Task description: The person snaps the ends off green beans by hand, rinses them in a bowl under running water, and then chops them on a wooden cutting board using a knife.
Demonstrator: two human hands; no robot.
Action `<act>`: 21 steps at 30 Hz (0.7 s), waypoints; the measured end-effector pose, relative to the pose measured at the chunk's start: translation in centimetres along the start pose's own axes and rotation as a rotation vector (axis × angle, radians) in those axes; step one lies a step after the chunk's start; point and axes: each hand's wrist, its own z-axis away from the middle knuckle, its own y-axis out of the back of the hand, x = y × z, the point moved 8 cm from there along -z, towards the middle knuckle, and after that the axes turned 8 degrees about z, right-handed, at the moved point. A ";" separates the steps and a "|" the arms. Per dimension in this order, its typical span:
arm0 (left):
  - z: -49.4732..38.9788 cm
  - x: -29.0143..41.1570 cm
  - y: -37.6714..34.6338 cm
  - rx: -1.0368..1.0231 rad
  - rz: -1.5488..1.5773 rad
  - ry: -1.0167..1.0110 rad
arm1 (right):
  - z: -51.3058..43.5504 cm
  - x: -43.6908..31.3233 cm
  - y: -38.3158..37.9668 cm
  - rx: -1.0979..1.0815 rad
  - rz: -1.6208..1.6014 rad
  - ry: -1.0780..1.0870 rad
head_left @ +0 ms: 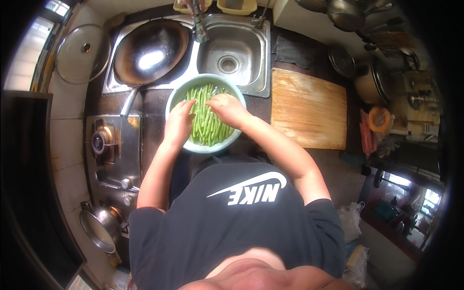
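A pale green-blue basin point(208, 148) sits in front of me, overlapping the front edge of the sink. Long green beans point(209, 127) lie inside it, mostly lined up lengthwise, with glints of water around them. Over the left part of the basin is my left hand point(180, 119), its fingers bent inward at the beans. My right hand point(228, 110) reaches in from the right, fingertips down at the upper middle of the beans. Whether either hand grips a bean is hidden by the curled fingers.
Behind the basin is a steel double sink point(232, 45) with a faucet point(200, 30). A wok point(152, 50) rests over its left bowl. A wooden cutting board point(308, 108) lies right; a gas stove point(114, 145), pot point(99, 228) and glass lid point(83, 54) are left.
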 end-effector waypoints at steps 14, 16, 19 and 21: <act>2.0 7.9 -1.5 0.310 -0.046 -0.110 | 9.9 1.9 5.8 0.080 -0.223 0.002; 2.6 8.0 -5.4 0.221 -0.172 -0.087 | 12.1 2.2 6.2 0.094 -0.275 -0.004; 5.0 8.8 -10.6 0.070 -0.375 -0.010 | 15.8 4.5 7.6 0.145 -0.266 -0.199; 7.2 7.3 -13.5 0.055 -0.514 0.003 | 17.7 5.9 7.9 0.015 -0.280 -0.304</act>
